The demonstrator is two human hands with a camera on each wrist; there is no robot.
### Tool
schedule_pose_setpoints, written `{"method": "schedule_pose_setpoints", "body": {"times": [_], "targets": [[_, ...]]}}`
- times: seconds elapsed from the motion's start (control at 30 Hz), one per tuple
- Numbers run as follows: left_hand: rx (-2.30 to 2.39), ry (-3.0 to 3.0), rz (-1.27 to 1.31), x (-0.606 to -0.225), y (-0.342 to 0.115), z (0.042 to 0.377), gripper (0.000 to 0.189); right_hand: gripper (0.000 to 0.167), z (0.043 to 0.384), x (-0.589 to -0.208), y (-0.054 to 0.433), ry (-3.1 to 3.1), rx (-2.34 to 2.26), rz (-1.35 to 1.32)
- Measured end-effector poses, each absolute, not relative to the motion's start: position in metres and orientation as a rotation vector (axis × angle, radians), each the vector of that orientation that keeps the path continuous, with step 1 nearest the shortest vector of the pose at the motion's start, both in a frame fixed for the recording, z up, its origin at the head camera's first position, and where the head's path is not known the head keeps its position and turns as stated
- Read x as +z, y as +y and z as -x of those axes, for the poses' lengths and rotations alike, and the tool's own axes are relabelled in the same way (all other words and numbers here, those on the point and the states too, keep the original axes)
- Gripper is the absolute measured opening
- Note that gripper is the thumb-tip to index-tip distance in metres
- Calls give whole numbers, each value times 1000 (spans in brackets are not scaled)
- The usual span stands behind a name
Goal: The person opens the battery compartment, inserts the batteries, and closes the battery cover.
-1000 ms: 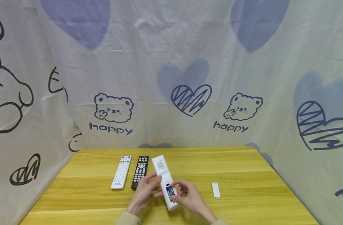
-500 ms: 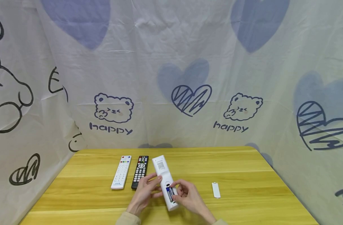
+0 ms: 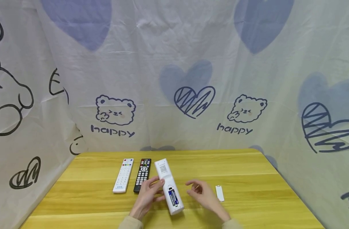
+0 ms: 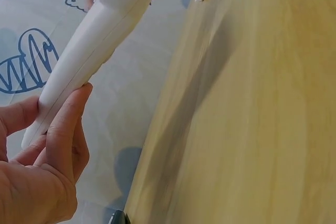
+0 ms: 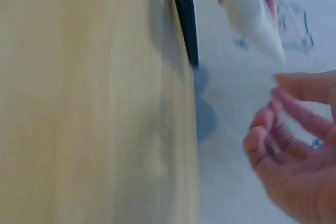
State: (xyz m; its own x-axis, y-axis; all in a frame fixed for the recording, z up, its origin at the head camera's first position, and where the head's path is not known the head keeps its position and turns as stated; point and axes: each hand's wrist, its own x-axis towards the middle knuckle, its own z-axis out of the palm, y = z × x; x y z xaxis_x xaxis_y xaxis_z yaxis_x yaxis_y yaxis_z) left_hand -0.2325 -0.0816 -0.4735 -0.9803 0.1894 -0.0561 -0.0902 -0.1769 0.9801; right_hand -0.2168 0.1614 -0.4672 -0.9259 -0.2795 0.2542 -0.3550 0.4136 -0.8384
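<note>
A white remote control [image 3: 167, 183] is held back side up in my left hand [image 3: 147, 194], thumb on one edge and fingers beneath. Its battery compartment is uncovered, and two blue batteries [image 3: 173, 197] lie side by side in it. The left wrist view shows the thumb and fingers gripping the remote's body [image 4: 86, 51] above the table. My right hand [image 3: 204, 195] is apart from the remote, to its right, with loosely bent fingers and nothing between them. Just past that hand, a small white battery cover [image 3: 219, 193] lies on the table.
Left of the held remote, another white remote [image 3: 123, 175] and a black remote [image 3: 143, 173] lie face up on the wooden table [image 3: 85, 187]. A pale cloth [image 3: 160, 136] with printed hearts and bears hangs behind and at both sides.
My right hand has drawn away from the battery compartment and moved right toward the small white cover. My left hand still holds the remote in nearly the same place.
</note>
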Motion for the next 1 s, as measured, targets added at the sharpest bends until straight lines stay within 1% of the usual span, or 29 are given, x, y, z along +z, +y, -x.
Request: {"method": "schedule_pose_setpoints", "body": {"times": [0.13,0.27,0.5,0.63,0.8,1.0], "targets": [[2278,1886,-108,-474,-82,232,57,25,223,-467,185,-2714,1265,-273],[2274,1881,-108,-475,-83,232,58,31,228,-469,207,-2796,1066,-143],[2279,1884,-115,-474,-84,232,57,42,242,-473,239,-2919,893,-122],[2278,1876,-113,-474,-85,232,58,47,247,-476,248,-2983,927,-143],[2270,1864,-118,-475,-85,234,59,47,250,-479,255,-3037,1032,-149],[2270,1860,-133,-476,-85,234,60,46,251,-480,257,-3086,1011,-144]]}}
